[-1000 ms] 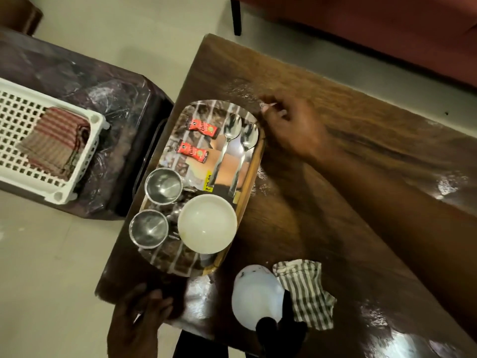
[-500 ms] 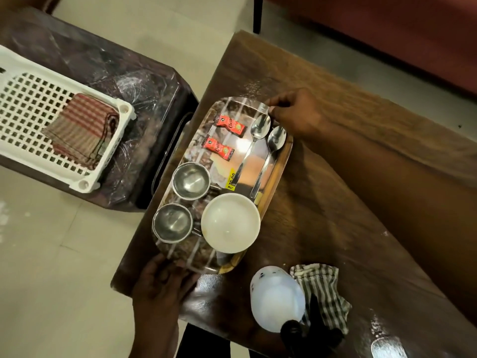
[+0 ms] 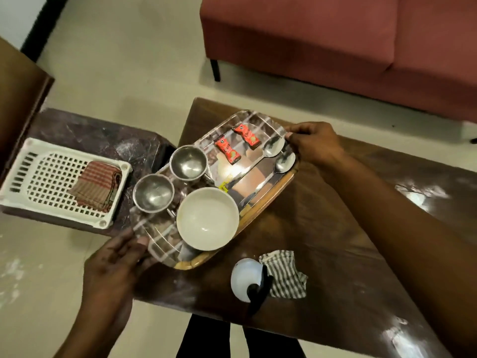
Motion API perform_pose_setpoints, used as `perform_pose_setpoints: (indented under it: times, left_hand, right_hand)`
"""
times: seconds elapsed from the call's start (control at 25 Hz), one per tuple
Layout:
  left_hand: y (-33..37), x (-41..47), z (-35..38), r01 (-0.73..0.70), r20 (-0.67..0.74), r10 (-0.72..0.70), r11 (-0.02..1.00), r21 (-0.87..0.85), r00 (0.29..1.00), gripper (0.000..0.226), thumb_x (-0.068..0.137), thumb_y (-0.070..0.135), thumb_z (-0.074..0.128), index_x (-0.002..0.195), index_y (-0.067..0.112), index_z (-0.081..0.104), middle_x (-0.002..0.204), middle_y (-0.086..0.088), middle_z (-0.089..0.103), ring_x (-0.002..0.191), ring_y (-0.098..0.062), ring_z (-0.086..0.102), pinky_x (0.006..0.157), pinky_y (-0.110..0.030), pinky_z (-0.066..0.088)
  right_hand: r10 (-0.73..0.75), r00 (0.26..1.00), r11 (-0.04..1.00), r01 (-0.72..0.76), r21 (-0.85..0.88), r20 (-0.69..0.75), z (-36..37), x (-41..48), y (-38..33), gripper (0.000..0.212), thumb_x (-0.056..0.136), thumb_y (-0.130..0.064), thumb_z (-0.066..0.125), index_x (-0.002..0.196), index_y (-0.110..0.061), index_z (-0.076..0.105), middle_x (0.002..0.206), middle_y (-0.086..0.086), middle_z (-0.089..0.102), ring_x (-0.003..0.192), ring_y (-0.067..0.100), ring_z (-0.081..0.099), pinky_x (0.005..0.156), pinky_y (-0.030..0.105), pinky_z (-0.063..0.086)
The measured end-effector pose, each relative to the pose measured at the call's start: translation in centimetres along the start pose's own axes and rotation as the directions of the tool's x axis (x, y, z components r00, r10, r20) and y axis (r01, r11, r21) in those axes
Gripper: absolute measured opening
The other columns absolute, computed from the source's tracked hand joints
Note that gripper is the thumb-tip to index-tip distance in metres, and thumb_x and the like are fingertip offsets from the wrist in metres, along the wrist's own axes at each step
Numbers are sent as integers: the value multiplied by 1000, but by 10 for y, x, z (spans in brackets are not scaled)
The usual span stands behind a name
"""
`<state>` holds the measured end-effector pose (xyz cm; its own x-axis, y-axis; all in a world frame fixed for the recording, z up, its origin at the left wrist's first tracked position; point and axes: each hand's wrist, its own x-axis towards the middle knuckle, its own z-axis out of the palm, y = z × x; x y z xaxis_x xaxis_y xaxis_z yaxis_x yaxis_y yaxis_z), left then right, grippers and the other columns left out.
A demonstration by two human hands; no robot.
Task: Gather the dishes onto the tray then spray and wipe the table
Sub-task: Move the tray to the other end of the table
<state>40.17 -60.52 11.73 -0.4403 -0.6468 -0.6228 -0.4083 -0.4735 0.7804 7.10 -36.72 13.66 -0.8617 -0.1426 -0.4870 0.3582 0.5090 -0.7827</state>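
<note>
Both tray (image 3: 165, 241) ends gripped: left hand (image 3: 116, 264), right hand (image 3: 315, 146).

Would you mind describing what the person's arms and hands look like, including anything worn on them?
The left hand and right hand are bare: no gloves, rings, watch or bracelet show. The left forearm and right forearm are uncovered as well, no sleeve in view.

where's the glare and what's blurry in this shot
Head view: glare patches on the glossy dark wooden table, mirror reflections across the shiny steel tray; the left hand at the tray's near end is blurred.
</note>
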Motion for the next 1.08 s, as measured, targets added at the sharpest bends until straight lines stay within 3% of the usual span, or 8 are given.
perform_pose_setpoints:
  times: [0.12, 0.2, 0.28, 0.4, 0.52, 0.76, 1.08]
  left_hand:
    - [65, -15, 18, -68, 170, 59, 997, 45, 984, 39, 103, 0, 62, 142, 2, 64, 130, -21, 74, 105, -32, 71, 77, -30, 66]
    - [105, -29, 39, -108, 244, 86, 991, 76, 966, 36, 104, 2, 61, 140, 4, 66, 118, -14, 78, 95, -25, 73, 68, -27, 65]
    - [138, -44, 63, -122, 317, 85, 988, 99, 945, 28, 104, 0, 60, 121, 11, 78, 95, 0, 83, 78, -11, 78, 62, -22, 64]
    - [175, -83, 104, -173, 461, 105, 979, 106, 881, 42, 104, -5, 56, 89, 19, 87, 82, 6, 84, 74, -6, 80, 67, -21, 65]
    - [192, -114, 143, -243, 505, 166, 966, 91, 847, 22, 101, -2, 62, 112, 6, 79, 83, 4, 84, 75, -7, 79, 75, -26, 67]
    - [170, -163, 218, -241, 518, 152, 964, 110, 842, 37, 99, -1, 67, 136, -4, 66, 76, 4, 82, 69, -7, 76, 69, -25, 65]
    - [70, -195, 299, -166, 434, 53, 960, 227, 900, 27, 101, 1, 65, 127, -4, 71, 97, -8, 80, 79, -14, 78, 66, -29, 66]
  right_hand:
    - [53, 995, 995, -45, 92, -80, -63, -52, -15, 15, 102, -5, 67, 113, -6, 78, 97, 5, 80, 78, 12, 75, 67, 22, 61]
    - [75, 989, 986, -55, 156, -125, -104, -89, -21, 18, 103, -4, 67, 118, 0, 76, 102, 11, 80, 82, 14, 75, 72, 25, 62]
    - [100, 982, 972, -62, 227, -160, -141, -121, -22, 20, 103, -3, 66, 120, 4, 74, 104, 14, 79, 85, 17, 75, 74, 28, 62]
    - [134, 966, 935, -49, 351, -222, -195, -171, -19, 23, 103, 0, 64, 123, 9, 70, 106, 18, 76, 88, 23, 71, 80, 35, 60]
    - [177, 940, 892, -28, 451, -291, -240, -210, -8, 19, 103, 2, 63, 121, 5, 69, 97, 12, 74, 78, 16, 71, 70, 27, 60]
    - [211, 931, 834, -11, 552, -300, -324, -245, 48, 12, 106, 0, 59, 111, -2, 70, 90, 7, 69, 70, 10, 62, 62, 18, 55]
    - [291, 925, 823, -111, 558, -246, -398, -220, 152, 22, 107, 0, 57, 126, 3, 68, 92, 6, 70, 64, 5, 64, 58, 15, 55]
